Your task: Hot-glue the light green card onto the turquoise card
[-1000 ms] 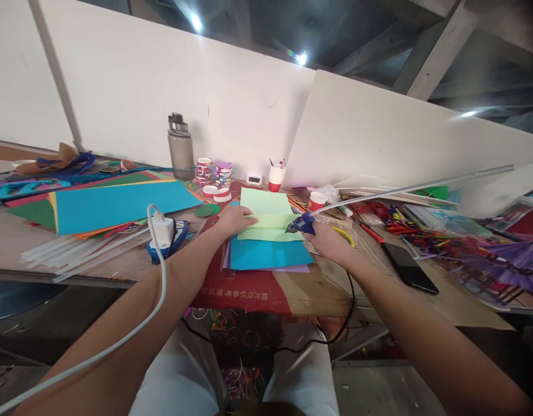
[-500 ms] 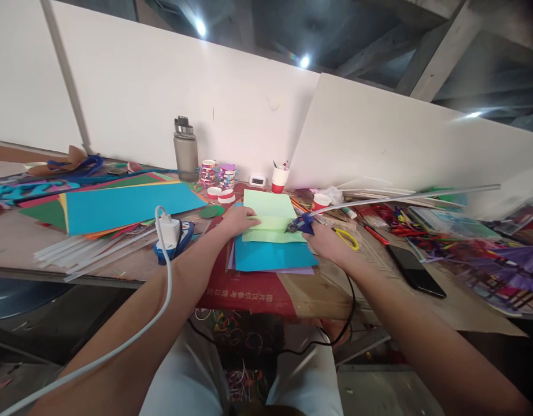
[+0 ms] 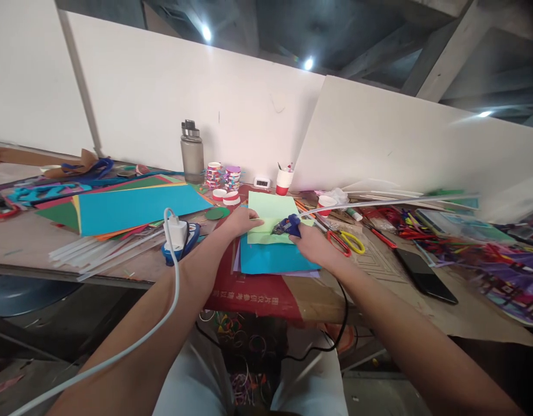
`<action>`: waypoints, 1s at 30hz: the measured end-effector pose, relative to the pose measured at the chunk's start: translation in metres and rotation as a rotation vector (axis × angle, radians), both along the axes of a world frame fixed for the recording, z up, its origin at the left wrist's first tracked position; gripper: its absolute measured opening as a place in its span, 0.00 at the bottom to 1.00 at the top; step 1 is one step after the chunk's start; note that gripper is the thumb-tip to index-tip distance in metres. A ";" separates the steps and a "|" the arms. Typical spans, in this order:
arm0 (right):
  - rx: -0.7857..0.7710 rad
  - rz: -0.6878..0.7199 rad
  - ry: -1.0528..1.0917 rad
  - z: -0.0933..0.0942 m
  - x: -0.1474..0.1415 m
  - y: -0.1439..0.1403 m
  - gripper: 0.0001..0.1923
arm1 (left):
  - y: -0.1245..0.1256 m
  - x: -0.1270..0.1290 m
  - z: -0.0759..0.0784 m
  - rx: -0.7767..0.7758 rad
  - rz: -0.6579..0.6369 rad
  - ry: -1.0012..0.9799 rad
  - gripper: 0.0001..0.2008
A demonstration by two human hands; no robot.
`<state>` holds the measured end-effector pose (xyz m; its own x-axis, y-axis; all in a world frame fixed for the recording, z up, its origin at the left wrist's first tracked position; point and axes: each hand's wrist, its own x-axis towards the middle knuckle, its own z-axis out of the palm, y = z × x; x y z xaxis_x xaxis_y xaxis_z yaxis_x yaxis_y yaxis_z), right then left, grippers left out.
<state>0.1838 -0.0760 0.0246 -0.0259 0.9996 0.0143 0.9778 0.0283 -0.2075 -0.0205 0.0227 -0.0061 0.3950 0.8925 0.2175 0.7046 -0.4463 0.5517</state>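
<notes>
My right hand (image 3: 310,242) is wrapped around a blue glue gun (image 3: 291,224); a long clear glue stick (image 3: 379,203) juts out of its back to the right. The gun's nozzle is low over a light green sheet of paper (image 3: 271,202), near a crease across its lower part. At that sheet's left edge, my left hand (image 3: 243,222) grips the paper with closed fingers. Beneath lies a blue sheet (image 3: 277,260), with a lilac sheet showing at its edges.
Coloured sheets (image 3: 140,209) and clear glue sticks (image 3: 104,251) lie left, near a white plug (image 3: 176,234) with a cable passing over my left arm. A bottle (image 3: 192,155) and paper cups stand behind. On the right are scissors (image 3: 352,242) and a phone (image 3: 425,276).
The glue gun in my right hand has moved left along the crease of the green paper. Red scissor handles now show beside the yellow ones. My left hand keeps its place on the paper.
</notes>
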 end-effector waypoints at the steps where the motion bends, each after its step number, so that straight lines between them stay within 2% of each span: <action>1: 0.002 0.019 0.020 0.000 -0.007 0.000 0.15 | 0.000 0.000 -0.001 0.002 0.008 -0.001 0.16; 6: -0.001 0.063 0.061 -0.002 -0.026 0.005 0.14 | 0.005 -0.003 -0.006 0.019 0.033 -0.027 0.20; 14: 0.017 -0.025 -0.020 -0.006 -0.003 0.006 0.16 | 0.011 -0.005 -0.009 0.015 0.037 0.008 0.19; 21: 0.012 0.091 0.128 -0.007 -0.034 0.006 0.15 | 0.011 -0.006 -0.010 -0.005 0.018 -0.041 0.20; 30: 0.005 0.114 0.159 -0.008 -0.041 0.011 0.15 | 0.010 -0.007 -0.008 -0.036 0.010 -0.069 0.19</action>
<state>0.1427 -0.0654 0.0167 -0.1357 0.9902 0.0325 0.9233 0.1383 -0.3583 -0.0277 0.0331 -0.0142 0.3712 0.9041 0.2119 0.6689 -0.4186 0.6142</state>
